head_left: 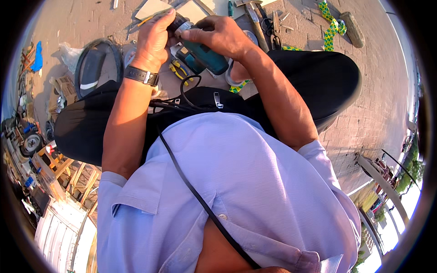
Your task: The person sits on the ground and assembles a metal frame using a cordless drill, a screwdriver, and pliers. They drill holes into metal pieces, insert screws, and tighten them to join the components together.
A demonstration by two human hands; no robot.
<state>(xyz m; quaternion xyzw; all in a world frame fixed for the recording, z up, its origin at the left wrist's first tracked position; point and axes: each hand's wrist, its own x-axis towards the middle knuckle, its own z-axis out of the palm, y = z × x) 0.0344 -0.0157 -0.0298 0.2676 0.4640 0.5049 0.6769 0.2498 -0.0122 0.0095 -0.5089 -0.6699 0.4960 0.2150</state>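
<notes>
Both of my hands are on a dark teal power drill [207,58], which slants from upper left to lower right above the ground between my legs. My left hand [154,40] closes round its dark front end, where the chuck is; the fingertips are partly hidden. Gripping the body just behind that is my right hand [224,37], its thumb laid along the front of the housing. Below the drill a pair of pliers [180,70] with yellow and dark handles lies on the paving. A black cord [184,93] loops over my lap.
Beyond my hands lie a hammer [257,28], scissors [276,40] and pale tile-like boards [152,8]. A green-and-yellow patterned strip [334,27] lies beside a stone-like block [353,29]. To the left rests a black tyre-like ring [80,68]; wooden frames [75,177] stand further back.
</notes>
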